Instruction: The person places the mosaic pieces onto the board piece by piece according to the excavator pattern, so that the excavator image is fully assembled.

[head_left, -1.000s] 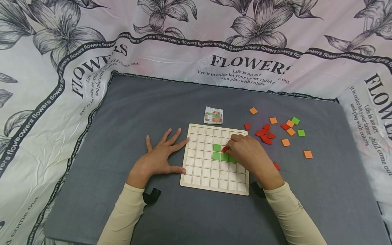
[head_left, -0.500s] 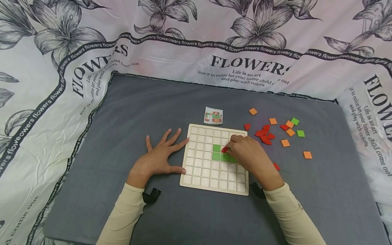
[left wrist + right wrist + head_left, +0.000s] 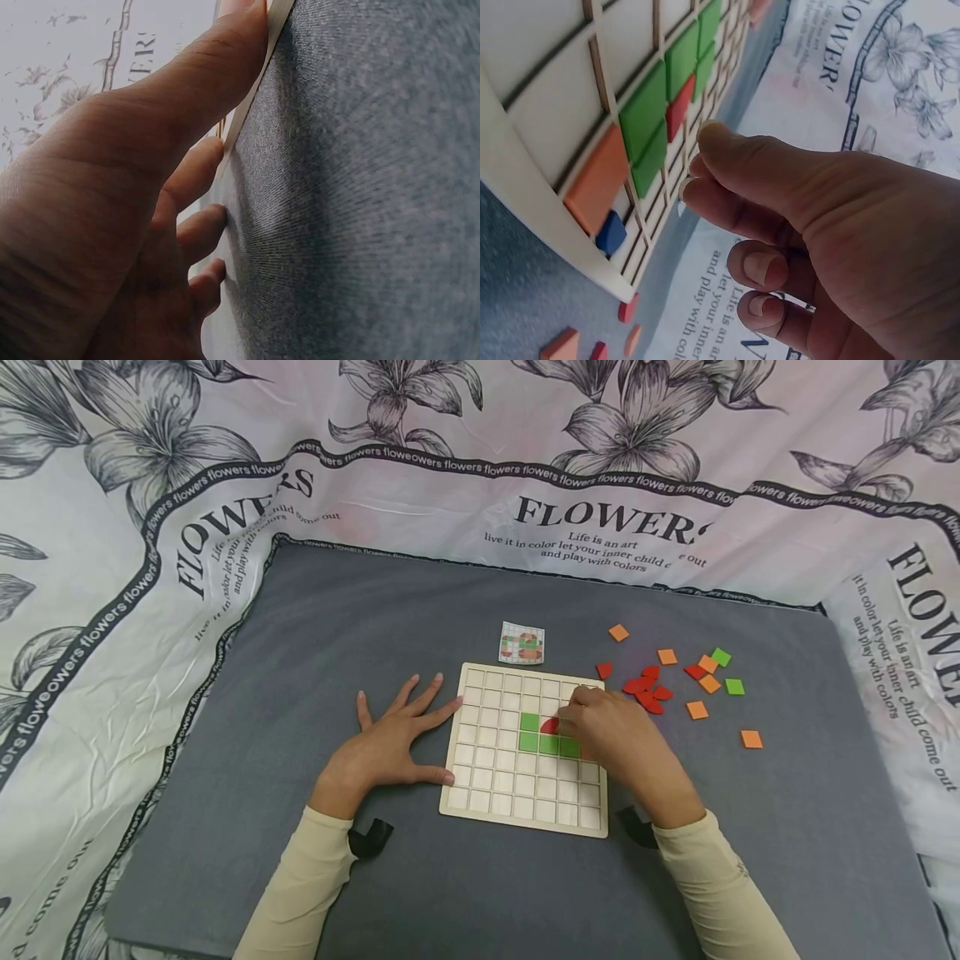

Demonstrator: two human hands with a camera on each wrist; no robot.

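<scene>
A pale wooden grid board (image 3: 495, 793) lies on the grey table. My left hand (image 3: 386, 747), fingers spread, rests with thumb and index fingertips at the board's left edge. Over the board's right part is my right hand (image 3: 618, 735); its thumb and index finger are a little apart with nothing visible between them. Just left of these fingertips, a red rounded piece (image 3: 550, 725) lies in a cell among green square tiles (image 3: 528, 742). In the right wrist view, an orange tile (image 3: 600, 180) and a blue piece (image 3: 613, 232) also sit on the board, mostly hidden by the hand in the head view.
Behind the board lies a small printed pattern card (image 3: 522, 643). Loose red pieces (image 3: 645, 687), orange squares (image 3: 697, 710) and green squares (image 3: 735, 687) are scattered to the back right. A flower-printed cloth (image 3: 420, 502) hangs around the table's far side.
My right hand has let go of the red piece and shifted slightly right, so more of the piece shows. The left hand stays at the board's edge.
</scene>
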